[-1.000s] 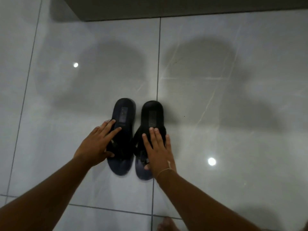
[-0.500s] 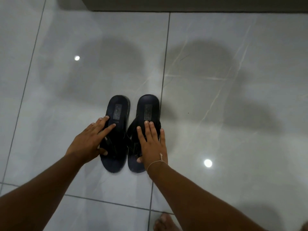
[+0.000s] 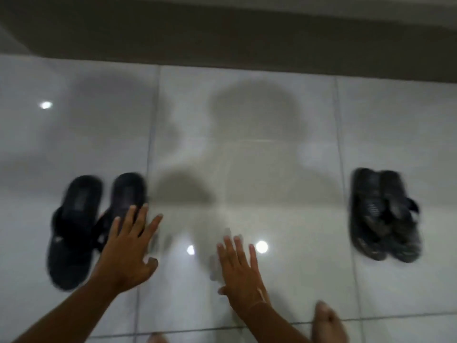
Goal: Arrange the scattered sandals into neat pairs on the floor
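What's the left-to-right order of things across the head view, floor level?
Left pair of dark sandals → left hand, open, overlapping that pair's right edge → right hand, open over bare tile → right pair of dark sandals.

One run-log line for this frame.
left hand open, over black pair | right hand open, over bare tile | second pair right, overlapping

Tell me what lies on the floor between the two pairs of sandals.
Head view: between the left pair and right pair there is only bare tile, with both open hands, left hand and right hand, over it.
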